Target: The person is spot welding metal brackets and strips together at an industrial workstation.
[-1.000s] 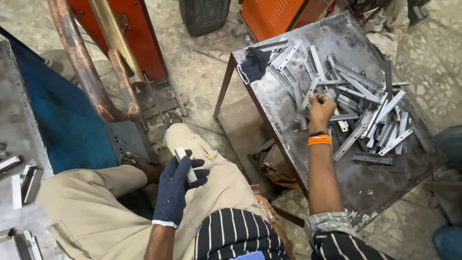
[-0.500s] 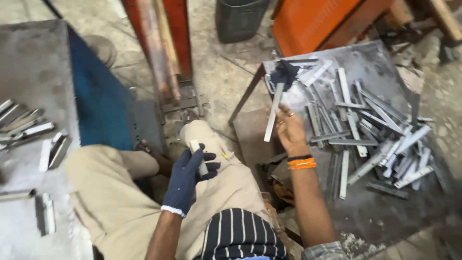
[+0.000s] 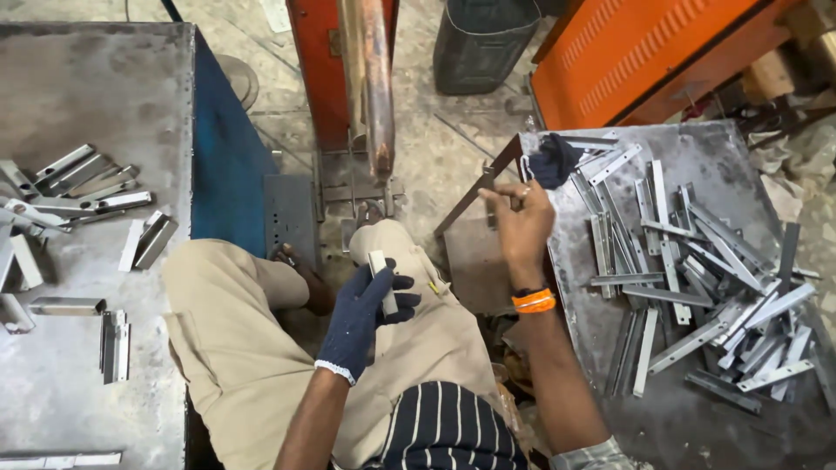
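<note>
The bare right hand (image 3: 520, 219) has its grip pinched on a long metal strip (image 3: 466, 202), held just off the near-left corner of the right counter (image 3: 749, 148). The gloved left hand (image 3: 364, 312), over the knee, is closed around a short metal piece (image 3: 381, 280). Steadying the strip's free end before bringing the two together would help.

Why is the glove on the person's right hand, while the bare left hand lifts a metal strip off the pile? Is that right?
Not quite: the sides are swapped. In the head view the dark blue glove is on the left hand, which holds a small metal piece over the knee. The bare right hand lifts the metal strip off the pile.
</note>
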